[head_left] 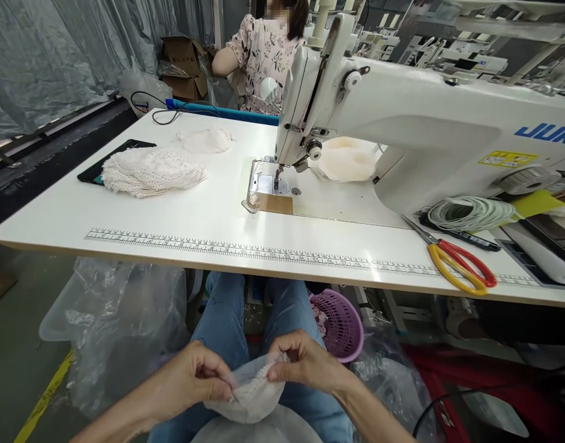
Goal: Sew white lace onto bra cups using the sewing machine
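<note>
A clear plastic bag (pixel 111 320) hangs below the worktop (pixel 208 209) at your far left, and a stack of lace pieces (pixel 151 171) lies on top of it beside a single pale cup (pixel 206 140). Low in front of you, over your lap, your left hand (pixel 190 378) pinches one edge of a small sheer lace piece (pixel 255 397), its grip closed on the fabric. Your right hand (pixel 305 363) pinches the opposite edge, grip likewise clamped on the same piece. The piece sits well below the worktop, apart from the sewing machine (pixel 402 117), whose needle area stands bare. By the look of it, the work on this piece is at an early stage: it is being lined up in your hands and has not yet reached the needle, while the stack awaits. A purple basket (pixel 340 326) sits by your knee. Scissors (pixel 453 258) and a cord coil (pixel 471 212) rest at right. Another person (pixel 264 52) sits beyond the worktop.
</note>
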`<state>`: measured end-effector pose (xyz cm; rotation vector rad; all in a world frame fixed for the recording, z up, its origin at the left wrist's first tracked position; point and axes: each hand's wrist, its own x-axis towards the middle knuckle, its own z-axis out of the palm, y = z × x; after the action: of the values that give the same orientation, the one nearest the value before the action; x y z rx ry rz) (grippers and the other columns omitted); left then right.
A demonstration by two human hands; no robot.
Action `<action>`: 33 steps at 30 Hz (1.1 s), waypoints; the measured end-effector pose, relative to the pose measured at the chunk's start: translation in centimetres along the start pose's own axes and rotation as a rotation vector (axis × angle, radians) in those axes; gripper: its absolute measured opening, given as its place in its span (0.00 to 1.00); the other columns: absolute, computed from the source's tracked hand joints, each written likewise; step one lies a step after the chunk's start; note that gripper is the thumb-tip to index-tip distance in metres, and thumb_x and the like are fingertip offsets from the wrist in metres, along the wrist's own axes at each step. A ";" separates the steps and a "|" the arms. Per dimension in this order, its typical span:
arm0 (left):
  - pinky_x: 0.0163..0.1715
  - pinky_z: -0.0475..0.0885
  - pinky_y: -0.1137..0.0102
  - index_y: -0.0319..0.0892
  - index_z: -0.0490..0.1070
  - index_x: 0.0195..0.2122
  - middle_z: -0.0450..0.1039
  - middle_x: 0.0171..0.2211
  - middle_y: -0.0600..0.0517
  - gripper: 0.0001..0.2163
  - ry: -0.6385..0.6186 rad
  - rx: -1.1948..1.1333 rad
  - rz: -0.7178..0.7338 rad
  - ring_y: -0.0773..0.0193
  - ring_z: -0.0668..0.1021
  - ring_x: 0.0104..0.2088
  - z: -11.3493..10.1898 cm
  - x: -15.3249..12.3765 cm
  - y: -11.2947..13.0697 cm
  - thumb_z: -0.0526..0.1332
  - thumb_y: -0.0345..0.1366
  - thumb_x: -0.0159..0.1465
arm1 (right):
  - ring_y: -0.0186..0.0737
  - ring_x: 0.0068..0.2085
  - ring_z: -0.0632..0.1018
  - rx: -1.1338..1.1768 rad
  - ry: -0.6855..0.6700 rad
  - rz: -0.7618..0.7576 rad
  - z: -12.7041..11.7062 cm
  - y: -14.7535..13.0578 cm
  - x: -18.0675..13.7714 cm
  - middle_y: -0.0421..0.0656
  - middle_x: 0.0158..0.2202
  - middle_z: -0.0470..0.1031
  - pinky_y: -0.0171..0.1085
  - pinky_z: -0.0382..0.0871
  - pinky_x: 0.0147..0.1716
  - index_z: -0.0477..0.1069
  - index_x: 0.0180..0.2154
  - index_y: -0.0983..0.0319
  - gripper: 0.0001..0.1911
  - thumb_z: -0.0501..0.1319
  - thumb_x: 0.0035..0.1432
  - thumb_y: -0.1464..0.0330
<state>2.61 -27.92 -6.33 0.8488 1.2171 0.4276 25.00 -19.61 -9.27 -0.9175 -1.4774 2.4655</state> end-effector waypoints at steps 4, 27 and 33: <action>0.26 0.61 0.75 0.42 0.80 0.31 0.73 0.21 0.53 0.12 -0.098 -0.090 0.010 0.67 0.67 0.23 -0.1 -0.2 0.2 0.68 0.44 0.50 | 0.33 0.28 0.73 -0.027 -0.011 0.000 0.5 0.1 0.2 0.41 0.26 0.73 0.32 0.66 0.29 0.76 0.28 0.67 0.18 0.71 0.40 0.59; 0.22 0.48 0.73 0.37 0.74 0.18 0.49 0.16 0.59 0.12 -0.049 0.023 -0.017 0.70 0.52 0.22 0.6 0.2 -0.7 0.66 0.40 0.51 | 0.32 0.26 0.69 -0.190 -0.055 -0.092 0.9 0.2 0.1 0.40 0.23 0.71 0.29 0.61 0.25 0.76 0.28 0.67 0.17 0.69 0.44 0.58; 0.22 0.50 0.73 0.37 0.77 0.20 0.54 0.16 0.58 0.07 -0.089 -0.027 -0.013 0.70 0.55 0.22 0.7 -0.1 -0.4 0.64 0.35 0.51 | 0.32 0.27 0.69 -0.174 -0.086 -0.074 0.8 0.2 0.0 0.40 0.24 0.71 0.29 0.62 0.25 0.77 0.28 0.67 0.17 0.69 0.43 0.58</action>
<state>3.14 -28.53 -6.50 0.8280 1.1326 0.3906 24.60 -20.34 -9.20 -0.7762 -1.7446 2.3815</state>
